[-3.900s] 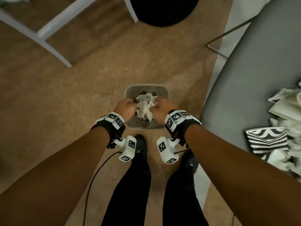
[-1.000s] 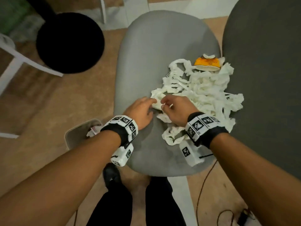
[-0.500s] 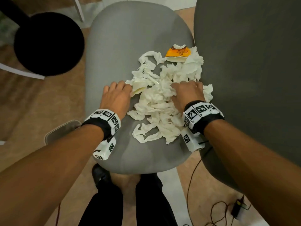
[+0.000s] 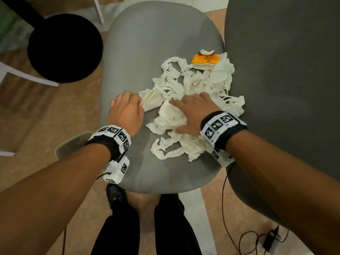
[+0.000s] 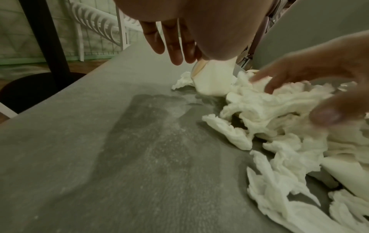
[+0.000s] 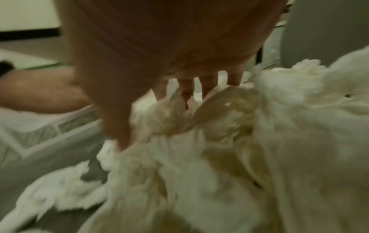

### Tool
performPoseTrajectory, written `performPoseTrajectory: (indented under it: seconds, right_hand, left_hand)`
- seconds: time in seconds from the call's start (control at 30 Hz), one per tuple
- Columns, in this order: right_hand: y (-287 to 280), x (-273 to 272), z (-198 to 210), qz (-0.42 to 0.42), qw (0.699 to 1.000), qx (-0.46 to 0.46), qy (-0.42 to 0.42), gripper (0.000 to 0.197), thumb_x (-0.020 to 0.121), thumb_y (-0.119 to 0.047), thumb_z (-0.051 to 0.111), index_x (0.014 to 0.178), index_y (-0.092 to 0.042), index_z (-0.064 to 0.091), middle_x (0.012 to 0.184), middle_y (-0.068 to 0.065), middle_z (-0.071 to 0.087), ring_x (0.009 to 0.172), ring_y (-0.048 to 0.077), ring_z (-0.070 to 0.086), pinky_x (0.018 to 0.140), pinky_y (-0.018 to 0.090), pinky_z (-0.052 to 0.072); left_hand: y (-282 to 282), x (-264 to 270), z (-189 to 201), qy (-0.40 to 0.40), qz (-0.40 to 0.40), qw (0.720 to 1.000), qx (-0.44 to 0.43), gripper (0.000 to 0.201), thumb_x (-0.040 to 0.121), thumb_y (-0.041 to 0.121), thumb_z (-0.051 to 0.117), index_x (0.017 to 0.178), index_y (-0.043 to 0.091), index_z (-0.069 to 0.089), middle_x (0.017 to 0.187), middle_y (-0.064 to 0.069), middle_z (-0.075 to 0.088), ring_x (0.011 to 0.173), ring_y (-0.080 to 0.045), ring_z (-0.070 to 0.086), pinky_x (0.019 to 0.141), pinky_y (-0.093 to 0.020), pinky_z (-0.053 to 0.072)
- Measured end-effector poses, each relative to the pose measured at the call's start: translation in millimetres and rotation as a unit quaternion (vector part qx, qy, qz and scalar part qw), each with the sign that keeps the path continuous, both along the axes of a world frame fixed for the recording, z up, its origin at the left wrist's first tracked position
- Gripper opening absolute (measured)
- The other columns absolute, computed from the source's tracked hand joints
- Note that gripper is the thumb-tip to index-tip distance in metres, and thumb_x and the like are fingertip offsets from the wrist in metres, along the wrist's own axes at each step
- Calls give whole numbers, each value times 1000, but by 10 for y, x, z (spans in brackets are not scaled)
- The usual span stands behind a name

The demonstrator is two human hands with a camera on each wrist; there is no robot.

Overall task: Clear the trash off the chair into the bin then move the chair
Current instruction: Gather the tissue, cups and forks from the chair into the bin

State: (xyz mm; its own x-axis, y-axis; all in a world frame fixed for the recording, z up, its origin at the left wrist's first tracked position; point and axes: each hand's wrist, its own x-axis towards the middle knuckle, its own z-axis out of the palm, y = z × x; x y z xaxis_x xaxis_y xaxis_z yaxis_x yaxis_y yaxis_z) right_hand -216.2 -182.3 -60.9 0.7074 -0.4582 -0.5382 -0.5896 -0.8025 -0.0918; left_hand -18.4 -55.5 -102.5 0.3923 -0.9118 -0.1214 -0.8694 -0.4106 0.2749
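Note:
A grey chair seat [image 4: 147, 43] carries a pile of torn white tissue [image 4: 193, 81] with a crushed orange paper cup [image 4: 205, 59] at its far edge. A flattened white cup [image 4: 151, 101] lies at the pile's left side. My left hand [image 4: 125, 109] stands over the bare seat [image 5: 99, 141], fingers [image 5: 173, 39] straight and pointing down, thumb against the white cup [image 5: 213, 78]. My right hand [image 4: 191, 113] lies spread on the tissue [image 6: 219, 157], fingers [image 6: 187, 88] pressed into it. The grey bin [image 4: 73, 144] stands on the floor left of the chair, mostly hidden by my left forearm.
A second, darker grey chair [image 4: 285, 89] stands close on the right. A black round base [image 4: 64, 46] and white frame legs [image 4: 27, 76] are at the far left. A cable and power adapter [image 4: 272, 240] lie on the floor at the lower right. My shoe [image 4: 116, 196] is under the seat's front edge.
My right hand has slid left across the pile, bunching tissue under it. My left hand has tipped its fingers down beside the white cup. Earlier still, both hands held tissue over the bin.

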Motion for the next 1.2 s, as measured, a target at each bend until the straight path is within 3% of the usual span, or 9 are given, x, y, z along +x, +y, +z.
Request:
performPoseTrajectory:
  seconds: [0.2,0.3,0.43,0.53,0.63,0.87,0.93,1.07,1.2]
  right_hand:
    - [-38,27,14,-121,982,-10,-142,36,96,-14,53,131,-11,53,126,13,48,108,30,50,95,43,47]
    - [-153,12,124,-238,941,11,-239,32,95,-10,52,127,-7,53,135,12,41,93,22,50,93,33,45]
    - [-241,31,238,-307,927,19,-215,34,98,-18,43,131,-12,51,123,17,61,112,38,55,94,41,47]
    - [-178,80,292,-285,931,-23,-227,30,95,-28,39,111,-10,57,102,19,63,102,40,58,79,38,44]
    - [-104,157,311,-298,937,-5,-181,57,84,-59,56,117,-13,54,119,12,51,109,29,53,89,38,45]
    - [-10,342,192,-142,985,6,-97,38,93,-5,48,131,-10,48,123,19,54,108,40,56,87,43,48]
    - [54,424,233,-126,983,5,-133,34,93,-8,45,125,-14,55,109,20,61,103,41,57,83,42,49]
    - [246,651,333,-148,971,7,-189,26,86,-32,41,65,-18,40,64,7,50,64,32,52,56,31,39]
    - [561,1033,368,-132,974,19,-184,54,94,-55,35,65,-15,58,56,5,53,62,29,56,59,32,44]
  left_hand:
    - [67,-25,-16,24,8,1000,-9,19,94,21,45,103,14,60,106,-6,57,97,-29,53,88,-43,41]
    - [95,-29,-12,34,12,999,-19,18,94,22,45,102,15,60,105,-6,57,96,-27,53,88,-41,41]
    - [159,12,2,45,21,998,-31,19,94,22,46,102,14,61,104,-6,57,95,-28,54,87,-42,42]
    - [217,66,12,53,24,998,-39,17,93,22,47,100,15,61,101,-6,57,93,-28,54,84,-41,42]
    - [288,131,11,64,31,996,-52,16,91,20,48,99,15,61,100,-6,57,92,-28,54,84,-40,40]
    - [471,257,4,88,53,993,-64,14,92,19,49,96,13,60,99,-6,56,89,-27,55,82,-39,42]
    - [531,279,14,102,62,991,-66,12,92,20,46,94,14,57,98,-5,55,87,-26,54,78,-40,45]
    - [645,291,60,153,118,980,-40,11,95,23,41,98,15,48,92,-5,56,79,-31,55,66,-42,46]
    - [839,391,118,169,163,971,-36,12,97,23,41,102,14,47,83,-13,60,75,-38,56,61,-42,44]
